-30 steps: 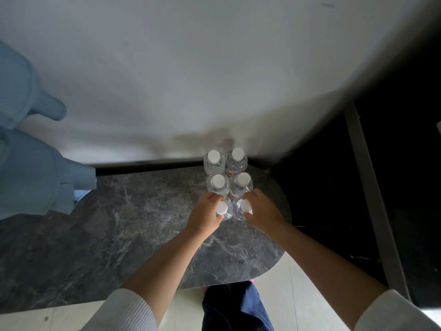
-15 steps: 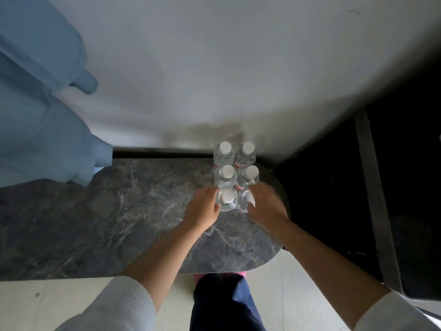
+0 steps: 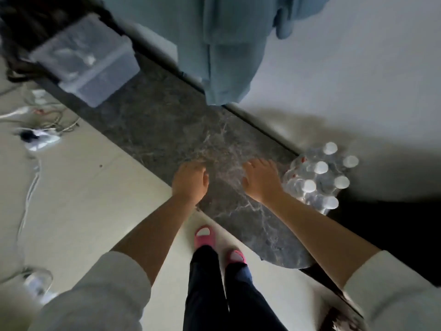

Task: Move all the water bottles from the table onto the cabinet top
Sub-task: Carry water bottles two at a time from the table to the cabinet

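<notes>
Several clear water bottles with white caps (image 3: pixel 319 177) stand packed together at the right end of the dark marble top (image 3: pixel 167 125), against the white wall. My right hand (image 3: pixel 261 180) hovers over the marble just left of the bottles, fingers relaxed, holding nothing. My left hand (image 3: pixel 189 182) hangs over the marble's front edge, loosely curled and empty. The picture is blurred by motion.
A clear plastic box (image 3: pixel 83 60) sits on the far left part of the marble top. Large blue water jugs (image 3: pixel 229 44) stand at its back. Cables and a power strip (image 3: pixel 38 137) lie on the pale floor to the left. My pink slippers (image 3: pixel 205 235) are below.
Both hands have let go of the two nearest bottles and drawn back to the left. The view has swung left and turned, so the bottles now sit at the right.
</notes>
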Tool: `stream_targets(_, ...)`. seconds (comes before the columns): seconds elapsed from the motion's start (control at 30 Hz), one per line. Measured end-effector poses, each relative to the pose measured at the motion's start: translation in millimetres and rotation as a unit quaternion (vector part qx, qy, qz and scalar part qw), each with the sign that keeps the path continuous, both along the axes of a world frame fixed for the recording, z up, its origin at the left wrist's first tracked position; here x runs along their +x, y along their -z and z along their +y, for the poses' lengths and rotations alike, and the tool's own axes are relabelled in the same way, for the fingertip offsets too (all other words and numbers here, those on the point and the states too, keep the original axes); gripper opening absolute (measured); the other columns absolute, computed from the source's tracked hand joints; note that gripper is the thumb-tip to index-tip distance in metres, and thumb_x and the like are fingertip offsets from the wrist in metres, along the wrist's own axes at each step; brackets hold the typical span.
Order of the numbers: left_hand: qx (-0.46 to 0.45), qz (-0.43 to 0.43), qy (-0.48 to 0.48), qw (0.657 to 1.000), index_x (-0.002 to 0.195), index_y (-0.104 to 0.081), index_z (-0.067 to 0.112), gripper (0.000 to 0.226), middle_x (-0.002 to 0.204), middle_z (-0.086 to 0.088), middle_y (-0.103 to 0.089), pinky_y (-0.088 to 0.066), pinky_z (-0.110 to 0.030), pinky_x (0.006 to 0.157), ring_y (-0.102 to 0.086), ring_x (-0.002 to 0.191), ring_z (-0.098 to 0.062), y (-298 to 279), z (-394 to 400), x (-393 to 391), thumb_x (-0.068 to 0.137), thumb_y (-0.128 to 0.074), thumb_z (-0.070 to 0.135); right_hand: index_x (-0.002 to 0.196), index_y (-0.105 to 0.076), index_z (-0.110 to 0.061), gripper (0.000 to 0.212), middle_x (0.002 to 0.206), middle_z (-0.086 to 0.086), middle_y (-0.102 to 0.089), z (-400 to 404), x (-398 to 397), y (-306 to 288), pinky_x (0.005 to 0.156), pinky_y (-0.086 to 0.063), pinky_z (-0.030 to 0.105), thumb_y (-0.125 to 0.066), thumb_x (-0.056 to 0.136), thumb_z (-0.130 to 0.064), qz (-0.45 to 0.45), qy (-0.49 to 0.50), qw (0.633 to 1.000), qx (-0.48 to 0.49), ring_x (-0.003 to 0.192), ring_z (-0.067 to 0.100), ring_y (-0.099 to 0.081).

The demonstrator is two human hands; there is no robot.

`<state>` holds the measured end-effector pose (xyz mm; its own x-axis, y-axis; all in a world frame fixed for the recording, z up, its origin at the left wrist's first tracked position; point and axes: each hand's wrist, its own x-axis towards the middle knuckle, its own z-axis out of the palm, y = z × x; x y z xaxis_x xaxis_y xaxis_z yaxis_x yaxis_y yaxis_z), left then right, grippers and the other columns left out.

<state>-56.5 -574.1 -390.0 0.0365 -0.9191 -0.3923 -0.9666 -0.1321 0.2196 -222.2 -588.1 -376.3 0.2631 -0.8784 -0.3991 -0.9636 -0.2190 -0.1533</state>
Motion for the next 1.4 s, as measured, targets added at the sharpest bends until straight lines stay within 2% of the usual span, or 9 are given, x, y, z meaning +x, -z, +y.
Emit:
stream_targets(0.07, 0.000, -0.009, -0.049, 0.999, 0.125, -0.055, 0.008, 0.035, 0.133, -0.012, -0.053, -0.039, -0.034, 0.104, -0.043, 0.127, -0.026, -5, 23, 32, 0.098, -0.038, 0.024, 0.135, -0.043, -0.013, 0.044, 0.142, 0.009, -0.045, 2, 33, -2, 0.115, -0.022, 0.042, -0.044, 0.093, -0.024, 0.020, -0.057, 0.998, 0.021, 0.134, 0.027, -0.037)
stream_targets(0.2, 0.011, -0.016, -0.179, 0.984, 0.133, -0.050, 0.010, 0.039, 0.145, -0.010, -0.043, -0.031, -0.035, 0.111, -0.031, 0.138, -0.028, -11, 93, 105, 0.096, -0.042, 0.022, 0.134, -0.044, -0.013, 0.043, 0.142, 0.009, -0.044, 31, 126, -6, 0.114, -0.023, 0.047, -0.044, 0.093, -0.026, 0.021, -0.196, 0.979, 0.046, 0.135, 0.028, -0.036)
stream_targets(0.33, 0.031, -0.020, -0.284, 0.958, 0.134, -0.047, 0.009, 0.041, 0.147, -0.009, -0.039, -0.031, -0.036, 0.109, -0.028, 0.139, -0.027, -15, 159, 159, 0.095, -0.043, 0.021, 0.130, -0.046, -0.012, 0.040, 0.136, 0.009, -0.048, 70, 204, -8, 0.110, -0.026, 0.048, -0.043, 0.092, -0.025, 0.030, -0.300, 0.952, 0.048, 0.130, 0.028, -0.040)
stream_targets(0.5, 0.050, -0.034, -0.395, 0.917, 0.133, -0.047, 0.010, 0.039, 0.147, -0.007, -0.039, -0.031, -0.033, 0.108, -0.028, 0.138, -0.025, -20, 239, 232, 0.096, -0.041, 0.019, 0.134, -0.041, -0.012, 0.042, 0.139, 0.008, -0.045, 128, 307, -17, 0.114, -0.021, 0.048, -0.040, 0.094, -0.025, 0.037, -0.414, 0.908, 0.052, 0.134, 0.027, -0.036)
stream_targets(0.7, 0.072, -0.035, -0.472, 0.878, 0.133, -0.045, 0.011, 0.039, 0.146, -0.006, -0.039, -0.031, -0.033, 0.109, -0.030, 0.137, -0.025, -24, 315, 310, 0.096, -0.040, 0.020, 0.136, -0.040, -0.012, 0.043, 0.142, 0.009, -0.043, 191, 416, -21, 0.117, -0.014, 0.049, -0.040, 0.095, -0.023, 0.039, -0.478, 0.876, 0.053, 0.137, 0.028, -0.032)
stream_targets(0.97, 0.095, -0.032, -0.546, 0.832, 0.134, -0.044, 0.013, 0.040, 0.144, -0.005, -0.042, -0.032, -0.034, 0.108, -0.033, 0.135, -0.025, -27, 388, 405, 0.095, -0.041, 0.021, 0.129, -0.048, -0.009, 0.039, 0.128, 0.012, -0.054, 258, 547, -22, 0.105, -0.034, 0.039, -0.043, 0.092, -0.021, 0.009, -0.546, 0.837, 0.034, 0.119, 0.032, -0.050)
stream_targets(1.3, 0.101, -0.026, -0.602, 0.792, 0.135, -0.043, 0.010, 0.041, 0.142, -0.007, -0.042, -0.032, -0.036, 0.107, -0.033, 0.134, -0.026, -29, 393, 543, 0.095, -0.041, 0.020, 0.122, -0.051, -0.006, 0.034, 0.123, 0.013, -0.055, 253, 704, -11, 0.100, -0.036, 0.037, -0.043, 0.092, -0.020, 0.029, -0.603, 0.797, 0.020, 0.117, 0.031, -0.051)
stream_targets(1.4, 0.081, -0.027, -0.637, 0.766, 0.134, -0.044, 0.011, 0.040, 0.142, -0.008, -0.043, -0.033, -0.037, 0.107, -0.034, 0.134, -0.026, -38, 378, 608, 0.095, -0.042, 0.020, 0.121, -0.052, -0.005, 0.034, 0.123, 0.014, -0.055, 238, 771, -17, 0.100, -0.037, 0.037, -0.043, 0.091, -0.019, 0.022, -0.617, 0.787, 0.015, 0.118, 0.031, -0.051)
